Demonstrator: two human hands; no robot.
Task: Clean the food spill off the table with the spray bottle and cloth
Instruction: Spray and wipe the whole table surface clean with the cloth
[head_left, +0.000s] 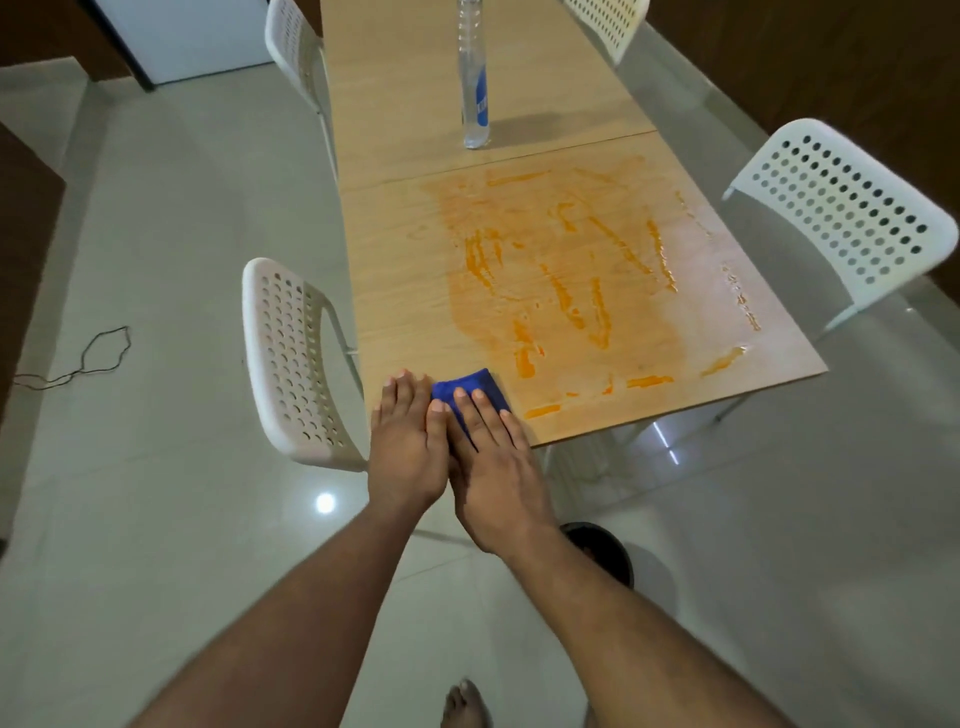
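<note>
A folded blue cloth (475, 388) lies at the near left corner of the wooden table (400, 291). My right hand (491, 457) presses flat on the cloth with straight fingers. My left hand (408, 441) lies flat beside it, fingers straight, touching the cloth's left edge and the table. A wide orange smear of spilled food (561, 270) covers the near half of the table, with thicker streaks toward the front and right edges. The clear spray bottle (475, 98) with a blue label stands upright farther back, past the smear.
White perforated chairs stand around the table: one at the near left (291, 364), one at the right (852, 218), two at the far end. A dark bin (608, 551) sits on the tiled floor under my right forearm. A thin cable (98, 353) lies on the floor at left.
</note>
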